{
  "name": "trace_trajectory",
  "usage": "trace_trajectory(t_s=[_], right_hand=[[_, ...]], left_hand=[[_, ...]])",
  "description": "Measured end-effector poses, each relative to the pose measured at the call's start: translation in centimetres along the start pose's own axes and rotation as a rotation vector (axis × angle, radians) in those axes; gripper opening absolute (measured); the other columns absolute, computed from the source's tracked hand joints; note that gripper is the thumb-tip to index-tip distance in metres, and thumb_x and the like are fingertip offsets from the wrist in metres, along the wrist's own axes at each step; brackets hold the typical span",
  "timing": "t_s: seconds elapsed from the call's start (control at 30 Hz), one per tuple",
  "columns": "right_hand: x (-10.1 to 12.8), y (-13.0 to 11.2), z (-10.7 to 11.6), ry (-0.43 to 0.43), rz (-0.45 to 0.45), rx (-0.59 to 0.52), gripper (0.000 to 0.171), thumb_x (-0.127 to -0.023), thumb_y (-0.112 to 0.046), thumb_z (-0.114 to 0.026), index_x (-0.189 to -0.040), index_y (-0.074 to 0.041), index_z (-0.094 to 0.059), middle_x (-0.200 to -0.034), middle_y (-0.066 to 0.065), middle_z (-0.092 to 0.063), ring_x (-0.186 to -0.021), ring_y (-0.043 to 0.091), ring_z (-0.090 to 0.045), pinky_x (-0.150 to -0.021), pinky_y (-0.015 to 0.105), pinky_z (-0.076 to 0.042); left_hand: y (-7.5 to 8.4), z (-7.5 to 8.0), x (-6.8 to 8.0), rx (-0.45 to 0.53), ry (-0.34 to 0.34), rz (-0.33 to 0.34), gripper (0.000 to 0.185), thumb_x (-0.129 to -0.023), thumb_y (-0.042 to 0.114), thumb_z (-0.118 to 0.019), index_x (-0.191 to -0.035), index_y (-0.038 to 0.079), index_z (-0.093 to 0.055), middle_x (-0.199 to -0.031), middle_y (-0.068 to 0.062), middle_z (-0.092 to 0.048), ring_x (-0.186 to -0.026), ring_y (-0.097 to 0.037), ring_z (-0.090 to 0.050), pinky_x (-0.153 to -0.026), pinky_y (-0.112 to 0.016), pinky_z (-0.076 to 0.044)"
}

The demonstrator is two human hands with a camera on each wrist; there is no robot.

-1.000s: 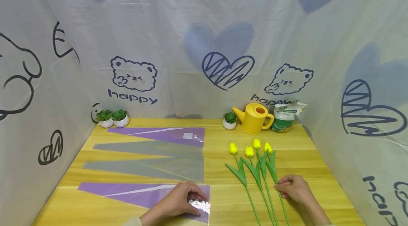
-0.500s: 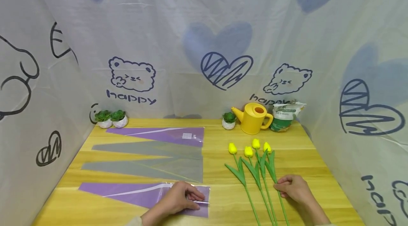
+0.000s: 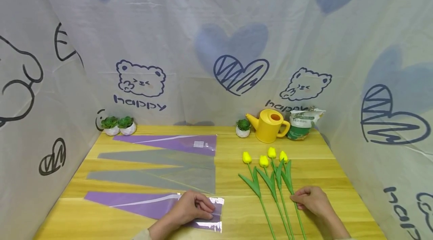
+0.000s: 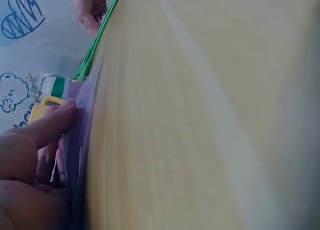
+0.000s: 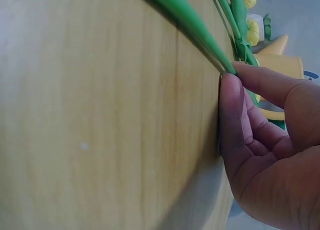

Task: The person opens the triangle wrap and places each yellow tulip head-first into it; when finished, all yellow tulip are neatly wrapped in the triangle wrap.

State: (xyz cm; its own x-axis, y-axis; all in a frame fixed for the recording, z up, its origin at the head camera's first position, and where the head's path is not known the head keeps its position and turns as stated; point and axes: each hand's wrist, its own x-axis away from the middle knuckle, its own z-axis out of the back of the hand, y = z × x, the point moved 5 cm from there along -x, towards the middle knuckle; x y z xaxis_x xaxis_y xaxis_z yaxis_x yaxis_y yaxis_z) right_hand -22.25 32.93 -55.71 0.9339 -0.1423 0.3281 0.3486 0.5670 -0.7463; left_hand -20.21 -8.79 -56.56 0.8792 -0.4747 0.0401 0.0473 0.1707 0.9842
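My left hand [image 3: 209,210] pinches the wide right end of the nearest purple cellophane sleeve [image 3: 142,203], which lies flat near the table's front edge. In the left wrist view its fingers [image 4: 47,127] press against the sleeve's edge [image 4: 80,125]. Several yellow tulips [image 3: 270,172] with green stems lie side by side on the right. My right hand [image 3: 295,196] pinches the stem of the rightmost tulip. In the right wrist view thumb and forefinger [image 5: 235,109] close on that stem [image 5: 192,24].
Two grey sleeves [image 3: 162,180] and a second purple one [image 3: 176,143] lie behind the nearest sleeve. At the back of the wooden table [image 3: 314,164] stand a yellow watering can [image 3: 269,125], a green-and-white bag [image 3: 302,123] and small potted plants [image 3: 118,125]. Printed cloth walls close in three sides.
My left hand has worked the sleeve's open end: the clear flap folded under and now shows again at the corner. The right hand stays on the stem.
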Motion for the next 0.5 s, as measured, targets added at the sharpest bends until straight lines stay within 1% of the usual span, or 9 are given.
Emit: trace_trajectory(t_s=[0.13,0.23,0.4,0.5], right_hand=[[0.00,0.05,0.00,0.001,-0.010,-0.014,0.020,-0.086,-0.013,-0.082,-0.095,0.004,-0.074,-0.077,0.008,-0.070,-0.067,0.017,-0.068,-0.063,0.030,-0.061],[-0.04,0.08,-0.02,-0.002,-0.016,-0.021,0.020,-0.087,-0.012,-0.082,-0.095,0.004,-0.074,-0.078,0.008,-0.070,-0.068,0.017,-0.068,-0.063,0.030,-0.061],[-0.14,0.16,-0.05,-0.006,-0.025,-0.022,0.020,-0.087,-0.013,-0.082,-0.095,0.004,-0.074,-0.080,0.009,-0.070,-0.069,0.017,-0.068,-0.064,0.030,-0.061],[-0.15,0.16,-0.07,-0.007,-0.030,-0.029,0.020,-0.087,-0.012,-0.082,-0.096,0.004,-0.074,-0.081,0.009,-0.070,-0.070,0.017,-0.068,-0.064,0.030,-0.061]], left_hand=[[-0.32,0.13,-0.02,0.078,0.024,0.047,0.025,-0.074,-0.005,-0.088,-0.096,-0.003,-0.078,-0.088,-0.022,-0.078,-0.071,-0.007,-0.071,-0.067,-0.019,-0.058],[-0.46,0.22,-0.05,0.116,0.035,0.073,0.026,-0.074,-0.006,-0.088,-0.097,-0.005,-0.077,-0.088,-0.022,-0.078,-0.071,-0.009,-0.071,-0.067,-0.019,-0.058],[-0.44,0.32,-0.10,0.141,0.039,0.074,0.026,-0.075,-0.006,-0.087,-0.098,-0.007,-0.076,-0.089,-0.022,-0.078,-0.073,-0.009,-0.072,-0.069,-0.019,-0.058],[-0.41,0.35,-0.08,0.160,0.035,0.070,0.026,-0.076,-0.006,-0.086,-0.100,-0.008,-0.075,-0.090,-0.023,-0.077,-0.073,-0.008,-0.072,-0.068,-0.018,-0.058]])
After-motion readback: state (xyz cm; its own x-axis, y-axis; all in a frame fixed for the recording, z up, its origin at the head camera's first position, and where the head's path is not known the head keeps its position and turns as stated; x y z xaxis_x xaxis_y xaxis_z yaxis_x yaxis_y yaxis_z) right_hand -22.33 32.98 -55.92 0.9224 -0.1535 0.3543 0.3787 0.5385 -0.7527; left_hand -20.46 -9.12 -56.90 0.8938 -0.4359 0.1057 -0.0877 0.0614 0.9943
